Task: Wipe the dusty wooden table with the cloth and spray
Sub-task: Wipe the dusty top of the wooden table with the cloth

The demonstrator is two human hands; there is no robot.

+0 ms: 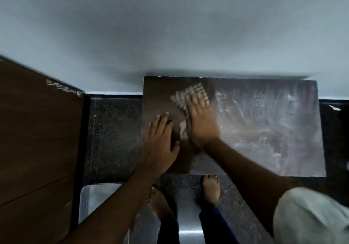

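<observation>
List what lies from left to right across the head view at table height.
Wooden cabinet → dark floor → left hand flat on the table → right hand on the checked cloth → dusty patch.

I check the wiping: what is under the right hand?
A checked cloth lies under the right hand, flat on the table. The cloth's middle and the wood below are covered.

**Count of things in view**

One wooden table (264,130), dusty on the right part. One checked cloth (190,94). Two hands: left hand (160,140) and right hand (200,121). Two bare feet (210,189). One brown wooden panel (37,130) at left. One pale mat (94,196) on the floor.
</observation>
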